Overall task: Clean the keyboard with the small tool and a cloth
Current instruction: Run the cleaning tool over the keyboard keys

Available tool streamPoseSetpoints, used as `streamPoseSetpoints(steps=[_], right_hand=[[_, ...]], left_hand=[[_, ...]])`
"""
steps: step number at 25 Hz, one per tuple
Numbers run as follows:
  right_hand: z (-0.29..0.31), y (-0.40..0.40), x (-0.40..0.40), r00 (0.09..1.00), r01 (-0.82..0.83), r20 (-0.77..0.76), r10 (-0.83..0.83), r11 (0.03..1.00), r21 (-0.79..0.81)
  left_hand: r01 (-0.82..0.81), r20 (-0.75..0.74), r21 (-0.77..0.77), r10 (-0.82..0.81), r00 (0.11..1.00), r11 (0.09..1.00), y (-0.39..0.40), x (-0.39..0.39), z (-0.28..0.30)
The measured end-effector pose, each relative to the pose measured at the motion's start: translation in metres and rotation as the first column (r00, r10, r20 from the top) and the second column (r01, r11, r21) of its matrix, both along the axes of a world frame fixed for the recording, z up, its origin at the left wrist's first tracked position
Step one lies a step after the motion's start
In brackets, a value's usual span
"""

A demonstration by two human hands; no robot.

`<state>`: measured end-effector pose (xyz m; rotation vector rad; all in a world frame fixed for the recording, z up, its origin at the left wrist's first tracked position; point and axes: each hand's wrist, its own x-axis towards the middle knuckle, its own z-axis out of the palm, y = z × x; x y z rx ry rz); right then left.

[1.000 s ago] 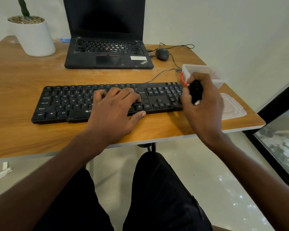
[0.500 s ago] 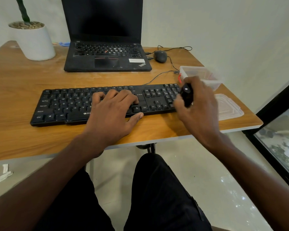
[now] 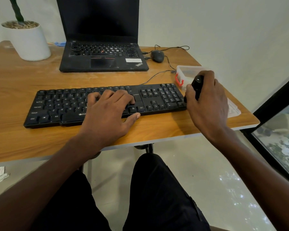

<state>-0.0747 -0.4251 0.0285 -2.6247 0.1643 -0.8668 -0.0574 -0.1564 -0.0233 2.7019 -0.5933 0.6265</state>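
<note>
Right hand (image 3: 207, 104) curled round small black tool (image 3: 197, 85), held upright just off right end of keyboard (image 3: 60, 105), near counter's right edge. Left hand (image 3: 107, 114) flat on keyboard middle, fingers bent onto keys, thumb along front rim. Keyboard lies parallel to front edge of counter (image 3: 15, 84). Clear plastic box (image 3: 185, 72) with red latch behind right hand; lid (image 3: 233, 110) beside it. Laptop (image 3: 103, 54), mouse (image 3: 157, 55), potted plant (image 3: 28, 39) toward back edge.
</note>
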Motion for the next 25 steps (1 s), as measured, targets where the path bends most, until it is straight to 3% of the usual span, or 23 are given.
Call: streamPoseSetpoints(steps=[4, 6, 8, 9, 11, 14, 17, 20, 22, 25], right_hand=[[-0.003, 0.026, -0.005, 0.984, -0.180, 0.007, 0.180, 0.984, 0.015], [-0.005, 0.040, -0.009, 0.932, -0.358, 0.015, 0.362, 0.912, 0.199], [-0.008, 0.048, -0.014, 0.861, -0.478, 0.041, 0.507, 0.780, 0.403], [-0.010, 0.049, -0.016, 0.839, -0.509, 0.057, 0.541, 0.745, 0.430], [-0.011, 0.046, -0.017, 0.877, -0.474, 0.073, 0.475, 0.829, 0.295], [-0.012, 0.030, -0.015, 0.965, -0.219, 0.154, 0.214, 0.976, 0.018], [-0.013, 0.036, -0.016, 0.946, -0.310, 0.127, 0.299, 0.947, 0.086], [-0.015, 0.049, -0.017, 0.869, -0.485, 0.123, 0.479, 0.777, 0.400], [-0.010, 0.049, -0.018, 0.863, -0.477, 0.199, 0.464, 0.621, 0.622], [-0.001, 0.043, -0.017, 0.888, -0.409, 0.251, 0.385, 0.416, 0.812]], left_hand=[[0.008, -0.012, -0.001, -0.008, 1.000, 1.000, -0.001, 0.001, 0.000], [0.012, -0.012, 0.001, -0.012, 1.000, 1.000, 0.000, 0.001, 0.000], [0.012, -0.004, 0.006, -0.012, 1.000, 1.000, 0.000, 0.001, 0.000], [0.011, -0.004, 0.006, -0.011, 1.000, 1.000, 0.000, 0.001, 0.000], [0.008, -0.003, 0.000, -0.008, 1.000, 1.000, 0.001, 0.000, 0.000], [0.010, -0.003, -0.001, -0.010, 1.000, 1.000, 0.001, 0.000, 0.001], [0.003, -0.014, 0.009, -0.003, 1.000, 1.000, 0.001, 0.000, 0.001], [-0.007, -0.021, 0.025, 0.008, 1.000, 1.000, 0.002, 0.000, 0.002], [-0.010, -0.029, 0.028, 0.010, 1.000, 1.000, 0.002, -0.001, 0.002], [-0.008, -0.046, 0.041, 0.010, 0.999, 0.999, 0.002, -0.001, 0.003]])
